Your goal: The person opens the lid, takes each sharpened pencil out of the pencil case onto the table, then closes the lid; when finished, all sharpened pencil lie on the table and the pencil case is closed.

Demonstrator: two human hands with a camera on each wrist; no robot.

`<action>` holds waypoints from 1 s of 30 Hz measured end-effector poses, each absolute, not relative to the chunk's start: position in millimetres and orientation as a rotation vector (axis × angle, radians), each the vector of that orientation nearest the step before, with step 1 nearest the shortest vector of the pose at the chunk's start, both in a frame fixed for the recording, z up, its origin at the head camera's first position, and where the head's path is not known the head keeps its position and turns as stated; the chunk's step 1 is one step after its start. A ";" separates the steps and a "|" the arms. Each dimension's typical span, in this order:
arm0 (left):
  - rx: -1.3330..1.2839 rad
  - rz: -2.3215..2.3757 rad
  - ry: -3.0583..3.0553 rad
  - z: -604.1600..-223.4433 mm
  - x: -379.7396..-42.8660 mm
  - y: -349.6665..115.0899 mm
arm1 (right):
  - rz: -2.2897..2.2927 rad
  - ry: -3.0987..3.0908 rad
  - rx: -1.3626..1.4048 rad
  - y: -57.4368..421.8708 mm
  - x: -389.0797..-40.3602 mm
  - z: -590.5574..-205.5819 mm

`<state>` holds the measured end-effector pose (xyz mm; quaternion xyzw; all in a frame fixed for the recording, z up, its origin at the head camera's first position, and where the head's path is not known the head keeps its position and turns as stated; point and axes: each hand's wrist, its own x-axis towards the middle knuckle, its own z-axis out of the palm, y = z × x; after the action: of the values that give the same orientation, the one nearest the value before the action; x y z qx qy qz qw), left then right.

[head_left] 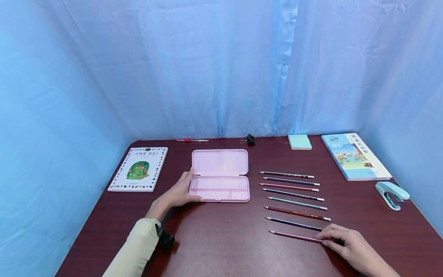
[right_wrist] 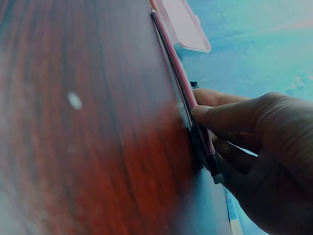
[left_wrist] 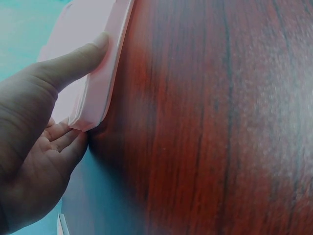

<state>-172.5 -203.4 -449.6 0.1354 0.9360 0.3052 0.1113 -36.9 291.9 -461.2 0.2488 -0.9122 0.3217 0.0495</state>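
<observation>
A pink pencil case (head_left: 219, 195) lies with its lid open on the dark red-brown table, showing bare compartments. My left hand (head_left: 178, 191) grips its left end, the thumb on the front edge and the fingers around the side; the left wrist view shows the thumb pressed on the case wall (left_wrist: 100, 90). At the right front, my right hand (head_left: 349, 244) pinches the pinkish-red pencil (head_left: 294, 235) near its eraser end. Just behind it lies a dark blue pencil (head_left: 290, 222). Several more pencils, among them a green pencil (head_left: 297, 203), lie in a row beyond, tips pointing left.
A white book (head_left: 138, 169) lies at the left, a thicker book (head_left: 356, 156) at the back right, with a mint stapler (head_left: 392, 194) in front. Along the back edge are a red pen (head_left: 192, 140), a black binder clip (head_left: 250, 139) and sticky notes (head_left: 299, 142). Blue curtains (head_left: 221, 69) enclose the table.
</observation>
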 end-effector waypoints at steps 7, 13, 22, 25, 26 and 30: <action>0.398 0.894 2.753 -448.8 -172.5 -203.6 | 0.985 -2.831 0.770 292.4 -38.0 -459.3; 0.411 0.898 2.753 -449.7 -172.9 -203.5 | 0.894 -2.852 0.758 288.2 -39.9 -450.2; 0.408 0.883 2.768 -450.7 -172.4 -204.1 | 0.867 -2.745 0.736 259.1 -80.6 -416.5; 0.407 0.884 2.762 -451.2 -172.5 -204.2 | 0.873 -2.728 0.795 246.2 -105.9 -411.1; 0.408 0.886 2.760 -451.4 -172.5 -204.3 | 0.872 -2.729 0.809 241.3 -114.2 -410.2; 0.460 0.906 2.771 -452.4 -173.8 -205.1 | 0.946 -2.708 0.883 220.0 -146.7 -410.1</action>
<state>-173.8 -205.1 -452.4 0.1550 0.9347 0.3054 0.0950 -146.7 220.0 -410.1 0.2934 -0.9001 0.3143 0.0700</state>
